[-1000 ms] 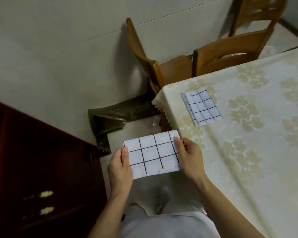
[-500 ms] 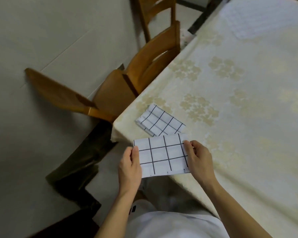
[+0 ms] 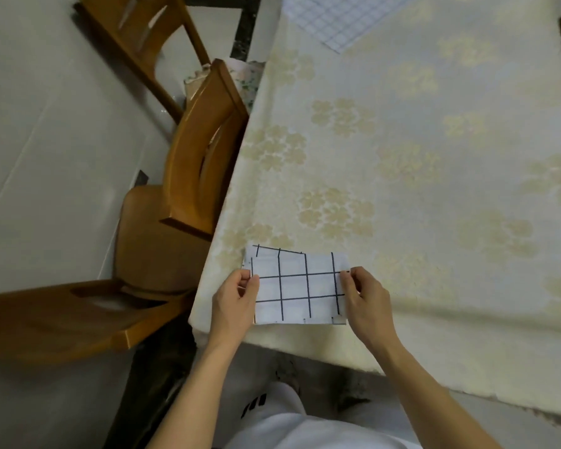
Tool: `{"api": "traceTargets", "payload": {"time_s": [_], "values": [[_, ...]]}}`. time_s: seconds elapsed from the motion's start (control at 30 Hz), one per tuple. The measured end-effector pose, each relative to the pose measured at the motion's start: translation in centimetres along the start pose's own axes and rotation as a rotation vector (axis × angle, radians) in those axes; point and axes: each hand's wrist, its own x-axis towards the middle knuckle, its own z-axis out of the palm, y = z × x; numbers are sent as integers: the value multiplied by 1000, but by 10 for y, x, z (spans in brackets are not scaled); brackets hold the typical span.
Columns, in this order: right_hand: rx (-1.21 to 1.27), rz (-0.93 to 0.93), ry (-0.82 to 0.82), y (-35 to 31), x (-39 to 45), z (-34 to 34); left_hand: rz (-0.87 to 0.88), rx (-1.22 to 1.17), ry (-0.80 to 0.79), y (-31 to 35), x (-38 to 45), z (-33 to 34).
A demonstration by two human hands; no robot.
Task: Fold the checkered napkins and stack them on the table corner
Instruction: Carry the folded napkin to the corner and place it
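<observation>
A folded white napkin with a black grid (image 3: pixel 300 288) is held flat over the near-left corner of the table (image 3: pixel 402 196). My left hand (image 3: pixel 235 301) pinches its left edge and my right hand (image 3: pixel 365 301) pinches its right edge. Directly beneath it lies another folded checkered napkin (image 3: pixel 269 251); only a strip of its far edge shows. Whether the held napkin touches the one below I cannot tell. An unfolded napkin with a finer blue check (image 3: pixel 340 17) lies on the table's far side.
The table wears a cream cloth with a pale floral pattern. Two wooden chairs (image 3: pixel 195 170) (image 3: pixel 143 30) stand along its left side, and a third chair's seat (image 3: pixel 72 319) juts in at the left. My white-clad legs are at the bottom.
Both hands carried the folded napkin forward and right, from over the floor to above the folded one lying on the table corner, which it now covers. The view swung toward the table.
</observation>
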Motion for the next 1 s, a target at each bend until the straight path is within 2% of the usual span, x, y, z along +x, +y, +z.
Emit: {"api": "traceTargets", "payload": {"time_s": [0.4,0.63,1.0], "values": [[-80,127,31,0,36,43,-24,101,-25,-6,76,-6],[-124,229,54,9,41,57,-53,180,-19,-19,83,-1],[-140,282,115,12,40,59,-2,223,39,-23,83,6]]}}
